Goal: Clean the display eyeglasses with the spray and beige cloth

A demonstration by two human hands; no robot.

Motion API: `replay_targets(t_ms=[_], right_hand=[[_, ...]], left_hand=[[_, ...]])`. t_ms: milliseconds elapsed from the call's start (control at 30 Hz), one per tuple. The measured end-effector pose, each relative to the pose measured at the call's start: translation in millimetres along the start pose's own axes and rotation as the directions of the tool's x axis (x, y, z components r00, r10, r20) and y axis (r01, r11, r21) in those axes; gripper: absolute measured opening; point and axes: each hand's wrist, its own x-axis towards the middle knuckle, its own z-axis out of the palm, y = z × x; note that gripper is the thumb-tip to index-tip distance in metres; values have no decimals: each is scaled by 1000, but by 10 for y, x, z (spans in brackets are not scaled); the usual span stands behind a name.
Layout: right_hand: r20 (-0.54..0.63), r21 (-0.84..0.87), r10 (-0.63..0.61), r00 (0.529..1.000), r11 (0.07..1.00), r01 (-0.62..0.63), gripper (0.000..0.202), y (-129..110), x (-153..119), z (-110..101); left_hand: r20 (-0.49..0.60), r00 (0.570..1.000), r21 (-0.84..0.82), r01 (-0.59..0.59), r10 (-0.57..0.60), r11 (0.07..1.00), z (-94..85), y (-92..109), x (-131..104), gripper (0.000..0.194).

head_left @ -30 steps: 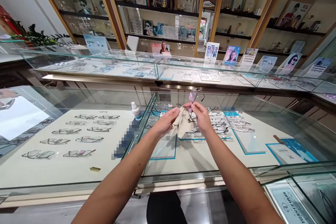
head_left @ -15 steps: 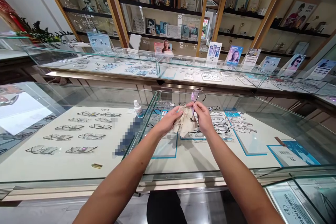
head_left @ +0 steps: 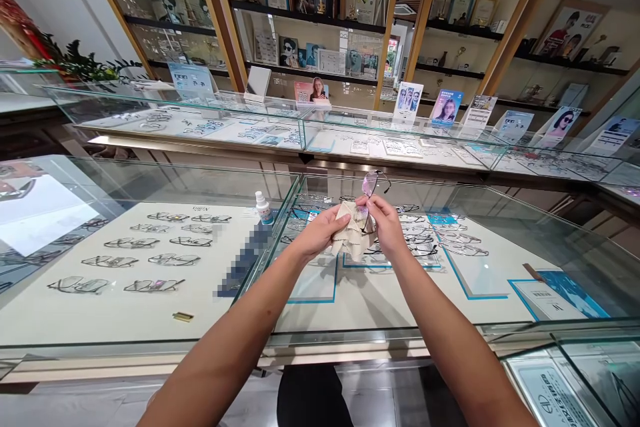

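Between my two hands is a pair of glasses [head_left: 370, 185] with thin dark rims, turned on end above the glass counter. My right hand [head_left: 386, 221] pinches the frame near its middle; one lens, with a purple sheen, stands above the fingers. A beige cleaning cloth [head_left: 354, 245] with a zigzag edge is gripped in my left hand [head_left: 319, 232], thumb on top, and bunched against the lower lens. The cloth covers most of that lens.
A white spray bottle [head_left: 263, 207] stands on the glass counter to the left. Several glasses frames [head_left: 155, 285] lie in rows inside the case. A small gold clip-like piece [head_left: 183, 316] is near its front. Another display case [head_left: 220, 133] with upright cards runs behind.
The cloth has shifted and spread, its zigzag edge now showing lower down, as my left thumb moves over it. The glasses stay in my right hand, nearly in place.
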Motion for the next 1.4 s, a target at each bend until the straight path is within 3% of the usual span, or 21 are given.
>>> replay_targets(t_ms=[333,633,800,1067,1400], right_hand=[[36,-27,-20,999,999,21,24,19,4,-6],[69,-10,51,996,999,-50,25,56,-21,22],[73,72,72,995,994,-77,22,72,-12,-4],[-4,63,-9,1000,998,9,22,56,4,-37],[6,-103,-63,998,993,63,26,31,-10,18]], left_hand=[[45,998,20,39,-40,999,-62,-44,6,53],[100,995,30,-5,2,1000,61,23,-47,46],[26,1000,52,4,-6,999,22,17,-34,58],[-222,964,168,-109,145,980,-26,15,11,54],[-143,984,68,-102,111,992,115,100,-73,46]])
